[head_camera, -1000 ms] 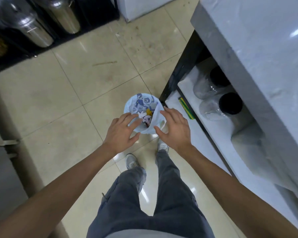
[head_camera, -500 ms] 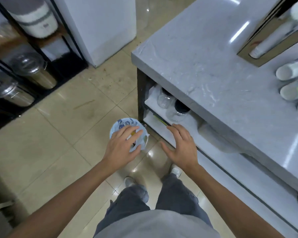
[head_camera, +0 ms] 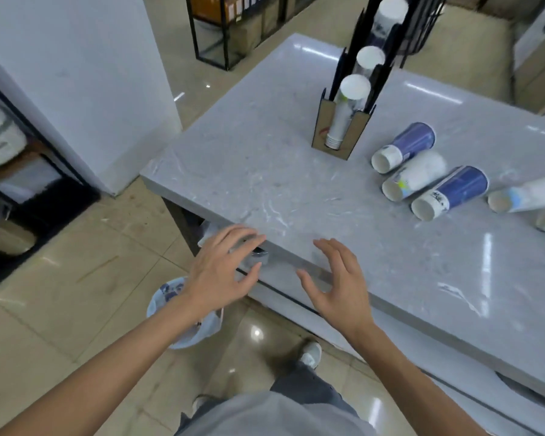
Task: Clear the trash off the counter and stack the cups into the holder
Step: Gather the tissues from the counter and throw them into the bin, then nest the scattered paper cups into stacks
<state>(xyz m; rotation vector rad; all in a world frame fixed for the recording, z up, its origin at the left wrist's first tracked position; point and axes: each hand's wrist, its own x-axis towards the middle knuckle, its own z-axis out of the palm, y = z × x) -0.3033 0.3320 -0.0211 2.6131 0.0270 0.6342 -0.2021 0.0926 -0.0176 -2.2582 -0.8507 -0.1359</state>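
Note:
My left hand point(head_camera: 222, 269) hovers open beside the counter's near left corner, fingers spread, holding nothing. My right hand point(head_camera: 337, 284) is open too, over the front edge of the grey marble counter point(head_camera: 265, 171). Below my left forearm a small bin point(head_camera: 170, 297) lined with a pale bag stands on the floor, partly hidden. On the counter a tall cardboard cup holder point(head_camera: 340, 124) carries three columns of stacked white cups. Several paper cups lie on their sides at the right: a blue one point(head_camera: 403, 146), a white one point(head_camera: 412, 176), another blue one point(head_camera: 450, 191), and more by the right edge point(head_camera: 526, 196).
A white cabinet point(head_camera: 76, 73) stands to the left of the counter. Black shelving with metal pots point(head_camera: 4, 237) fills the far left. A shelf with jars sits under the counter. Another black rack point(head_camera: 221, 29) stands behind on the tiled floor.
My view has swung up from the bin to the counter top. Both hands have risen from the bin's rim to the counter's front edge, still holding nothing.

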